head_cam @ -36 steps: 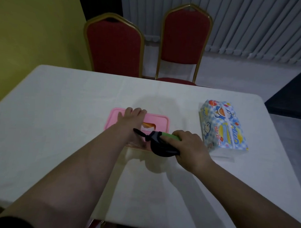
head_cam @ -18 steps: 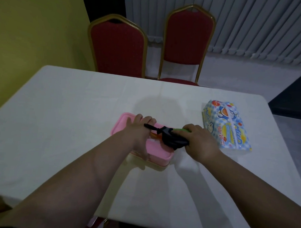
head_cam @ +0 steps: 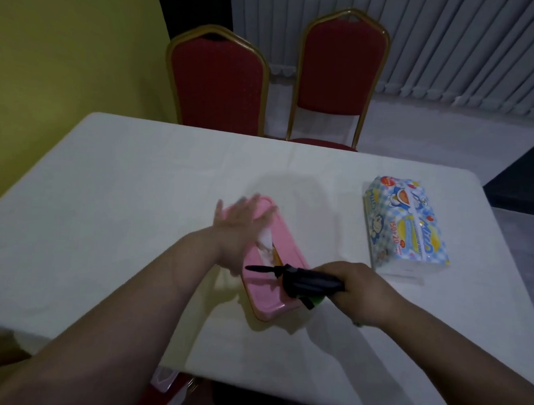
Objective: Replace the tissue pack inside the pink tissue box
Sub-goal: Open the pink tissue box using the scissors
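White cloth covers the table (head_cam: 114,197), with two red chairs (head_cam: 218,85) behind it and the pink box (head_cam: 265,296) lying at an angle near its middle. Right of the box lies a blue tissue pack (head_cam: 405,228). Over the box's far end the left hand (head_cam: 240,228) is spread flat, blurred and perhaps touching it, while the right hand (head_cam: 356,291) grips a black tool (head_cam: 305,282) above its near end.

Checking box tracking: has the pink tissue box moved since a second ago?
Yes. The pink tissue box has swung round: earlier its long side lay parallel to the table's near edge, now it runs diagonally, toward the chairs.
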